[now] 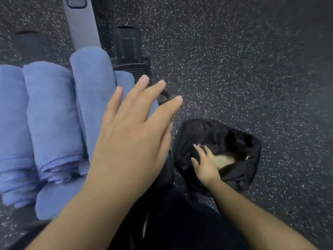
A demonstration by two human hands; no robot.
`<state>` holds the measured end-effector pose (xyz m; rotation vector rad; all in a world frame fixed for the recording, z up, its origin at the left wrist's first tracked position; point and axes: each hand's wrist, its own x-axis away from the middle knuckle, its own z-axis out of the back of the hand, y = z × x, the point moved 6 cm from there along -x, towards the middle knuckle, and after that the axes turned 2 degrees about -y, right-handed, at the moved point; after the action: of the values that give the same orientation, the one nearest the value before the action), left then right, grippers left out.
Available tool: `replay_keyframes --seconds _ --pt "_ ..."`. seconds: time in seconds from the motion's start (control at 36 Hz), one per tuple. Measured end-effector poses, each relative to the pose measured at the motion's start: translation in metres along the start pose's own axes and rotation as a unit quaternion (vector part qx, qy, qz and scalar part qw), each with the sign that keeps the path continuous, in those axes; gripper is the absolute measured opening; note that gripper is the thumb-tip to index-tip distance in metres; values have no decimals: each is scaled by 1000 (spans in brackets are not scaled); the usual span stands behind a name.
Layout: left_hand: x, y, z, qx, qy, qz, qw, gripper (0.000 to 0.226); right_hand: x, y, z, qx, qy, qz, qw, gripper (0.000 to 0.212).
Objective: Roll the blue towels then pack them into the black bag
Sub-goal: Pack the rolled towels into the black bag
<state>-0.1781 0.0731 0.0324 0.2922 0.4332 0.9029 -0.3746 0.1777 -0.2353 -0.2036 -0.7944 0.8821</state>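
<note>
A: What lies around the work, and what stands in the way?

B: On the left, several rolled light-blue cloth towels [52, 112] lie side by side, touching each other; their loose layered ends point toward the person. One more blue roll [59, 199] lies across, near the bottom left. Behind them a grey flat post [82, 24] goes up, and beside it there is a dark ribbed plastic part [131, 56]; I think it belongs to some machine, but the view is too blurred to be sure.

A: And the hands?

B: The left hand [133, 123] hangs above the right edge of the towels, fingers straight and spread, holding nothing. It hides part of the towels. The right hand [205, 165] is lower, at the soft crumpled black fabric bag [225, 141]; its fingers curl over the rim and hold the mouth open. Something pale shows inside the bag.

A: Where is free room?

B: The bag sits on the dark speckled rubber floor [243, 69], just right of the person's dark-clothed leg [180, 222]. To the right and beyond the bag the floor is wide and bare. Between bag and towels only the leg and left arm stand.
</note>
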Motion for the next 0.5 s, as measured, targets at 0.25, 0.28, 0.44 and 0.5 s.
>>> replay_keyframes --seconds 0.25,0.28,0.44,0.5 --pt "3 -7 -11 -57 -37 20 997 43 -36 27 -21 20 -37 -110 993 55" --pt "3 -7 -12 -60 -38 20 997 43 -40 28 -22 23 -42 -120 992 56" --pt "4 -7 -15 -74 -30 10 997 42 -55 31 -25 26 -35 -139 989 59" --pt "4 -7 -15 -76 -29 8 997 42 -56 30 -23 26 -15 -108 994 53"
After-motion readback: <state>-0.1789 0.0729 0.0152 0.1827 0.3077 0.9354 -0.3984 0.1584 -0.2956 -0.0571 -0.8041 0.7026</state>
